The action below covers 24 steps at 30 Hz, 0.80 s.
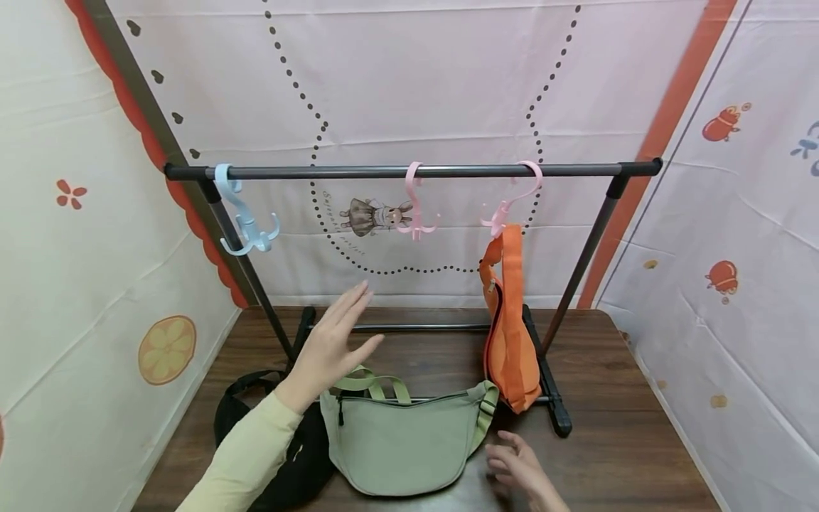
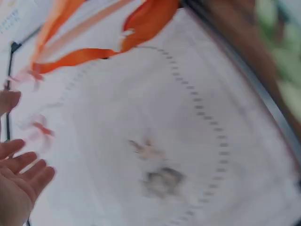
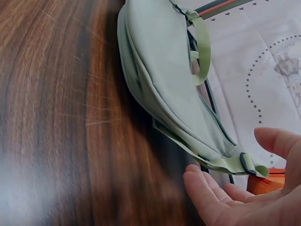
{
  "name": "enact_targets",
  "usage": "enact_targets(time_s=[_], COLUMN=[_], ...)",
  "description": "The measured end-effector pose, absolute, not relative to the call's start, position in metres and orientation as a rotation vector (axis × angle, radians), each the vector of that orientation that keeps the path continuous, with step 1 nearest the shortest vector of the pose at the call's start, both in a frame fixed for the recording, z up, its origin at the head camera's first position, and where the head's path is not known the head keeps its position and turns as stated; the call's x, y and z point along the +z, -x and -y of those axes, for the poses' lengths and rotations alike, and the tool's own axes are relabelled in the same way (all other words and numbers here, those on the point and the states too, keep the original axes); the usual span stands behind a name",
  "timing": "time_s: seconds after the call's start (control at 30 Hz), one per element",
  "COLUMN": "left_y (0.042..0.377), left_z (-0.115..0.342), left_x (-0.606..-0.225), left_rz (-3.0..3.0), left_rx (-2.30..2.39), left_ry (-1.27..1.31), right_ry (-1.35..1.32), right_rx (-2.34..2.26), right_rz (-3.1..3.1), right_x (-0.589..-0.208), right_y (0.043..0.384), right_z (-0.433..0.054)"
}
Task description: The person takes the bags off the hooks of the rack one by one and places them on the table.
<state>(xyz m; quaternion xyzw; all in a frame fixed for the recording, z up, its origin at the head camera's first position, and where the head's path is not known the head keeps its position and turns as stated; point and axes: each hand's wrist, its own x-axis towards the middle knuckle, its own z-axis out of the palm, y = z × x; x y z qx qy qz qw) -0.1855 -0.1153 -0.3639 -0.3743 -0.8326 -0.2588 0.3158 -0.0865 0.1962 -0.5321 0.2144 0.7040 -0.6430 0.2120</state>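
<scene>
An orange bag (image 1: 512, 334) hangs by its strap from the right pink hook (image 1: 502, 213) on the black rail. My left hand (image 1: 329, 352) is raised above the table, fingers straight and holding nothing, over the left end of a green bag (image 1: 403, 441). That green bag lies on the table with a light-green strap at its top and right side. My right hand (image 1: 521, 469) is low beside the green bag's right end, fingers loosely bent with nothing in them; its fingertips (image 3: 190, 172) are close to the strap in the right wrist view.
The black rack (image 1: 320, 172) stands on the wooden table (image 1: 614, 427). A blue hook (image 1: 246, 213) hangs at its left end and another pink hook (image 1: 416, 203) at mid-rail. Left of the green bag lies a black bag (image 1: 301, 462), partly behind my left sleeve. Printed cloth surrounds the table.
</scene>
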Motion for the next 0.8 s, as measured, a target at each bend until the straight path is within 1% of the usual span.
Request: enact_targets(time_s=[0.13, 0.27, 0.53, 0.8], left_y=[0.196, 0.207, 0.227, 0.250], left_z=[0.082, 0.051, -0.005, -0.044], left_x=[-0.327, -0.299, -0.258, -0.223], left_rz=[2.035, 1.910, 1.805, 1.835], left_rx=[-0.531, -0.398, -0.276, -0.287], left_ry=[1.173, 1.257, 1.281, 1.203], right_ry=[-0.592, -0.587, -0.548, -0.466], right_rx=[-1.781, -1.796, -1.824, -1.824], right_rz=[-1.979, -1.980, -1.985, -1.966], right_x=[-0.528, -0.524, -0.521, -0.527], right_y=[0.085, 0.081, 0.074, 0.069], right_z=[-0.202, -0.207, -0.217, -0.219])
